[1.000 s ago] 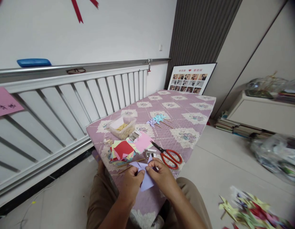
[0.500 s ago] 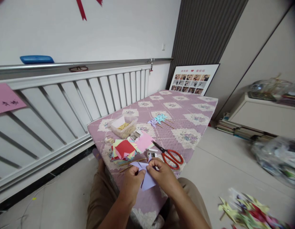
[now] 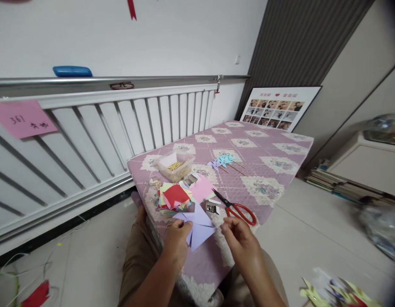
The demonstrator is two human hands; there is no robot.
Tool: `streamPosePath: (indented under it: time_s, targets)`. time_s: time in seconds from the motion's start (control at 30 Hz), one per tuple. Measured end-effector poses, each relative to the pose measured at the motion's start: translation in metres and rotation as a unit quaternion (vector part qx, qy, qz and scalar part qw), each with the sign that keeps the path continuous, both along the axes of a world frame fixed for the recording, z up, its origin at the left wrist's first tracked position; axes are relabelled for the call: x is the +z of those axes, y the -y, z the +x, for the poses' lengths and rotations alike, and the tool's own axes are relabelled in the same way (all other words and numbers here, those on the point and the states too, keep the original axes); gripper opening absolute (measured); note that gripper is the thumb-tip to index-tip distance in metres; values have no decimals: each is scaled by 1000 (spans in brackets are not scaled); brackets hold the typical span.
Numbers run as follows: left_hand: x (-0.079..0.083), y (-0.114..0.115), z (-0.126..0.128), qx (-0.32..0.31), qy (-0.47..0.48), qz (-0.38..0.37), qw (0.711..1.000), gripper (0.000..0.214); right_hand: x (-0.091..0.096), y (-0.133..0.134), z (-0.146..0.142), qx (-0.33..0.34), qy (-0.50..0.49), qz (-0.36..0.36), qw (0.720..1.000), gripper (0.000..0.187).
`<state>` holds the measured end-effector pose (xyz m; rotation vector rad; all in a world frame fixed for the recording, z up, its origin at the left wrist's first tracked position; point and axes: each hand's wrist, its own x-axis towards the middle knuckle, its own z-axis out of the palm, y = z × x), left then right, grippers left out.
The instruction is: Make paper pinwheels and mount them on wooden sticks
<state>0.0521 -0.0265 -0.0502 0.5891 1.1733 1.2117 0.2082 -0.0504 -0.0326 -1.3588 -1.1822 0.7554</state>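
My left hand (image 3: 177, 239) pinches the left side of a folded lavender paper piece (image 3: 199, 222) that rests on the purple quilted mattress (image 3: 274, 157). A little to the right, my right hand (image 3: 239, 238) hovers off the paper, fingers curled and pinched together; what they hold is too small to make out. Red-handled scissors (image 3: 237, 208) lie just beyond my right hand. A stack of coloured paper squares (image 3: 175, 196) with a red sheet on top sits behind my left hand.
A clear plastic tub of wooden sticks (image 3: 175, 166) stands further back, and finished paper pinwheels (image 3: 223, 160) lie mid-mattress. A white slatted rail (image 3: 120, 123) runs along the left. A framed photo collage (image 3: 278, 109) leans at the far end. More pinwheels (image 3: 338, 294) lie on the floor at right.
My right hand has let go of the lavender paper and drawn back to the right; the left hand still holds it. The view has swung left and down.
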Motion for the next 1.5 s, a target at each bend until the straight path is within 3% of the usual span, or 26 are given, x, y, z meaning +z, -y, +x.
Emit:
streamPosePath:
  time_s: [0.13,0.27,0.6,0.9,1.27,1.5]
  targets:
    - [1,0,-1,5,113,2,994,23,-18,22,-13,106,76,-2,991,19]
    - [-1,3,0,10,128,19,992,20,-26,29,-28,160,123,15,979,31]
    - [12,12,3,8,140,28,990,14,-10,22,-39,124,69,14,990,9]
    - [19,20,11,46,110,34,992,20,-4,20,-46,98,-22,-39,994,23]
    - [28,30,16,39,125,42,990,16,-6,17,-47,47,12,-40,998,24]
    - [22,30,16,49,115,43,991,20,-3,16,-47,39,26,-25,999,24]
